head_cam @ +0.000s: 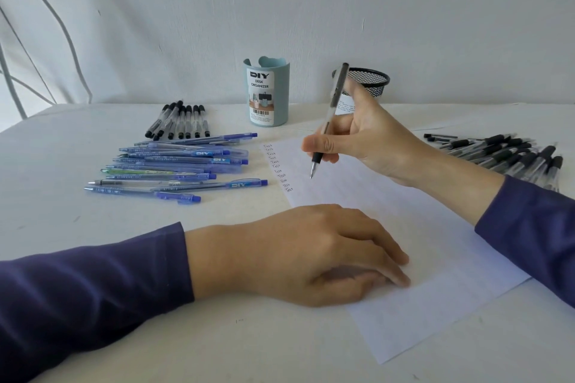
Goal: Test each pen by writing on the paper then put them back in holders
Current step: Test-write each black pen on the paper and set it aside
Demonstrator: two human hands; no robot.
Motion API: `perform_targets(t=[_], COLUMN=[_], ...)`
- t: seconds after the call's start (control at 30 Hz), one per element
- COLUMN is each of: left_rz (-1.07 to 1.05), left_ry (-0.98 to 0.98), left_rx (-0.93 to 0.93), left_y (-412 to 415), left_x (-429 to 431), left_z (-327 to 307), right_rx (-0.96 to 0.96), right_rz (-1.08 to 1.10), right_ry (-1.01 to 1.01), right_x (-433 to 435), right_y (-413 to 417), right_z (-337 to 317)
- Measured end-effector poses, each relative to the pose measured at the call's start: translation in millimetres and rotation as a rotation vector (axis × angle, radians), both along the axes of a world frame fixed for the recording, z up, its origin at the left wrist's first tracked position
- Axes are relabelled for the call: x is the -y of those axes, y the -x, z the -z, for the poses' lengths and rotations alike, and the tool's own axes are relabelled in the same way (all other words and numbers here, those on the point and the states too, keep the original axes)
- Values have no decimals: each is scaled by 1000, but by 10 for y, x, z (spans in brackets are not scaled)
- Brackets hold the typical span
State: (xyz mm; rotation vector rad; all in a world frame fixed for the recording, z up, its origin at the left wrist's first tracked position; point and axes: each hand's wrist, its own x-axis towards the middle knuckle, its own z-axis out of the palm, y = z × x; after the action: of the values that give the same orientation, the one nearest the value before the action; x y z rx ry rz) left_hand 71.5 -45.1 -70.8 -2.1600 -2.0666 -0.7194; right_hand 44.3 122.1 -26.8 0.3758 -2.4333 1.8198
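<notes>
A plain white painted wall [435, 9] rises behind the white table [46, 196]. At the left hangs white cloth with thin grey curving lines [46, 25], brightest at its lower left corner.

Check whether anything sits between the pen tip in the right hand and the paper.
Nothing visible does. The pen in the right hand points at bare paper just right of the Test column; the left hand rests on the sheet's near part, clear of the tip.
</notes>
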Motion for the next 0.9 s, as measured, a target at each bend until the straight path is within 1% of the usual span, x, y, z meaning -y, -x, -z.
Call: perform_targets(t=[0.13, 0.2, 0.3, 0.33, 0.4, 0.47, 0.5, 0.57, 0.63, 0.7, 0.73, 0.77, 0.8, 0.87, 0.9], left_rz=[21, 38, 57, 57, 48, 47, 46, 24, -53, -250, -387, -517, -627, -784, -821], left_ry=[-18, -11, 4, 6, 5, -1, -14, -88, -255, -439, -473, -432, -328, -54, 68], left_rx=[-3, 19, 71, 88, 103, 93, 78, 67, 98, 122, 132, 151, 166, 132, 97], left_y=[-7, -4, 4, 11, 13, -7, -13, 8, 135, 382, 528, 680, 845, 1124, 1205], left_x=[4, 11, 37, 45, 56, 67, 78, 115, 167, 228, 274, 326, 384, 512, 565], left_z=[15, 17, 37, 52, 82, 83, 47, -94, -270, -393, -411, -401, -359, -242, -194], right_rx=[29, 54, 41, 38, 53, 98, 104, 72, 21, -5, 13, 36, 58, 82, 79], right_rz=[1, -17, -18, 6, 52, 44, 44, 106, 208, 302, 351, 389, 407, 398, 383], right_ry=[66, 123, 154, 136, 27, -69, -75, -5, 110, 197, 240, 276, 294, 271, 247], right_x=[46, 78, 140, 154, 177, 197, 220, 254, 248, 213, 194, 179, 167, 168, 172], right_y=[14, 24, 25, 18, 0, -2, -3, -8, 0, 26, 41, 52, 62, 49, 42], right_z=[103, 193, 263, 257, 224, 214, 222, 246, 247, 234, 227, 225, 227, 236, 243])
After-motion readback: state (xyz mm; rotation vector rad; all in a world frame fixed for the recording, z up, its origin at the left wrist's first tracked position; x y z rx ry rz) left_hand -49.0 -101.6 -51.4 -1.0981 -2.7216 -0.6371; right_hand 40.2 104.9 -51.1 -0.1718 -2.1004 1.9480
